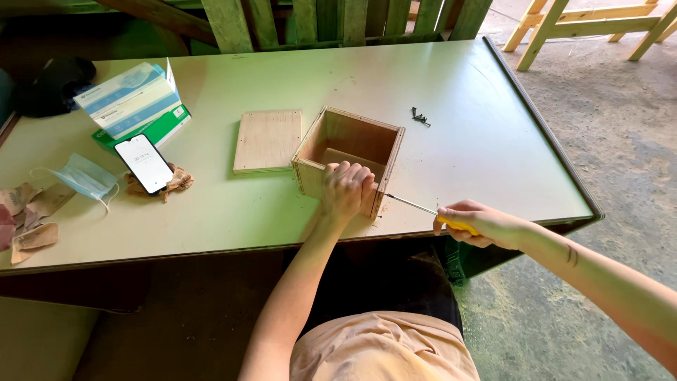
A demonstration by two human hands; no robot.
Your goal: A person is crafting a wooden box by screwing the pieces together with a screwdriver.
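Plywood, pale and unfinished — the open wooden box (349,159) sits near the front edge of the tabletop (458,127), the left hand (345,189) clamped over its near wall; the right hand (471,222), off to the box's right, is closed around the yellow handle of a screwdriver (423,209); its thin shaft lies almost level, running leftward and slightly away — the tip meets the box's near right corner; the left hand is the nearer to the box; a flat plywood panel (268,140) lies just left, loose dark screws (420,117) beyond.
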